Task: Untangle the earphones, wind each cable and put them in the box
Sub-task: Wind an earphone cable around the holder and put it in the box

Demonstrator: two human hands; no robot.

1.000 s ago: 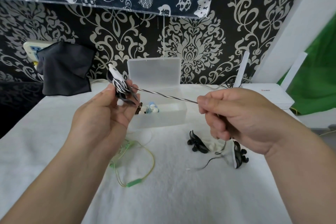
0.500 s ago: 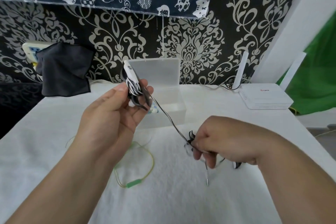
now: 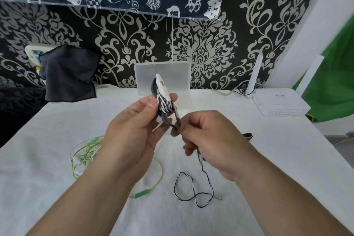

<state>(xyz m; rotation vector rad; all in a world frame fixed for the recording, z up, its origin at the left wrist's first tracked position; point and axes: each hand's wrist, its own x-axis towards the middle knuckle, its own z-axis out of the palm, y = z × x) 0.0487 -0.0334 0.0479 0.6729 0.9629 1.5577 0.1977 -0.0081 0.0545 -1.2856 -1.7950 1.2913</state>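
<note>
Hands held close together above the counter point(image 3: 57, 197), which is covered in white cloth. The left hand point(image 3: 138, 132) grips a white earpiece point(image 3: 162, 87) between the thumb and curled fingers. The earpiece stands roughly upright, with many turns of striped cable point(image 3: 164, 104), black and white, wound round its lower part. The right hand point(image 3: 216, 140), just beside the left, has its fingers curled and pinches the same cable close below the winding. From under this hand the free length drops to the counter, lies in a loose double loop and ends in a metal plug point(image 3: 220, 198). Behind the hands, at the back of the counter, stands the translucent box point(image 3: 184, 101), its lid point(image 3: 178, 74) upright against the patterned wall; its contents are hidden by the hands. The green earphones point(image 3: 86, 155) lie in an untidy coil on the counter to the left of the left forearm, one strand running under that arm to a green inline piece point(image 3: 142, 193). A black earpiece point(image 3: 248, 135) shows partly on the counter beyond the right hand. A white router point(image 3: 281, 103) sits at the right rear, and a dark cloth point(image 3: 69, 74) hangs at the left rear.
</note>
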